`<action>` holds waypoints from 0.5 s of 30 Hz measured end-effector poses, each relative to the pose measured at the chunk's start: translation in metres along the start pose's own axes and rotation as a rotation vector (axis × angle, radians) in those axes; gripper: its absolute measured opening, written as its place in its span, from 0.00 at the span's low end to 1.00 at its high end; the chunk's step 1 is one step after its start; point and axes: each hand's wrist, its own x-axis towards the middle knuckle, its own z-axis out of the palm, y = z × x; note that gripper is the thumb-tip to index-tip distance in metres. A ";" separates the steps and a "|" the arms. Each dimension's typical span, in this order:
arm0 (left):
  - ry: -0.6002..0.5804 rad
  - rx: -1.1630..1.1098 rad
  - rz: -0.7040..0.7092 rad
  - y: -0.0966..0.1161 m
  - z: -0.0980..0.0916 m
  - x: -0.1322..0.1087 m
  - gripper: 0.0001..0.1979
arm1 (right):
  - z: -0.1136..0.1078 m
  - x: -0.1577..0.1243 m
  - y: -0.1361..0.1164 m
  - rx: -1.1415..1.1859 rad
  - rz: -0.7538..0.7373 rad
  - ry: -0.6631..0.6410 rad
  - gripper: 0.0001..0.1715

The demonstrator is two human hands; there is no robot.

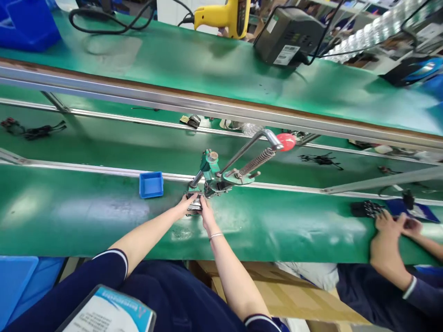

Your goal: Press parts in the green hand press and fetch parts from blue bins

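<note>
Head view: small metal part (pixel 194 206) at base of hand press (pixel 221 177), green worktop (pixel 86 216).
Left hand (pixel 185 204) and right hand (pixel 206 214) pinch the part from either side, fingers closed on it; part lies between them, long axis running left to right; blue tray (pixel 151 184) near, to the left.

Can't really make out the small metal part (pixel 194 206) under the green hand press (pixel 211 173), since both hands cover most of it: left hand (pixel 186 204), right hand (pixel 207 216). Far right of the press, a co-worker's hands (pixel 387 230) hide something dark, too blurry to tell. Behind the press, the yellow tool (pixel 221 16) is cut off by the top edge.
</note>
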 end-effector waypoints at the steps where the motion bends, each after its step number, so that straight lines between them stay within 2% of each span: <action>1: 0.026 -0.021 -0.012 0.000 0.001 0.004 0.43 | 0.004 -0.004 0.003 0.035 -0.003 -0.008 0.43; 4: 0.103 -0.007 -0.051 -0.007 -0.012 0.000 0.45 | 0.020 -0.024 0.014 0.122 0.013 -0.036 0.45; 6: 0.137 0.043 -0.046 -0.014 -0.032 -0.016 0.48 | 0.031 -0.041 0.023 0.136 0.054 -0.084 0.46; 8: 0.190 0.136 0.031 -0.021 -0.058 -0.037 0.50 | 0.039 -0.052 0.032 0.041 0.055 -0.184 0.47; 9: 0.218 0.195 0.087 -0.023 -0.072 -0.049 0.50 | 0.043 -0.055 0.034 -0.066 0.029 -0.243 0.51; 11: 0.234 0.316 0.196 -0.022 -0.103 -0.071 0.54 | 0.054 -0.052 0.032 -0.389 -0.135 -0.357 0.61; 13: 0.196 0.411 0.274 -0.017 -0.132 -0.088 0.61 | 0.073 -0.042 0.019 -0.741 -0.357 -0.472 0.73; 15: 0.152 0.467 0.337 -0.009 -0.157 -0.099 0.66 | 0.100 -0.030 -0.002 -1.004 -0.474 -0.661 0.78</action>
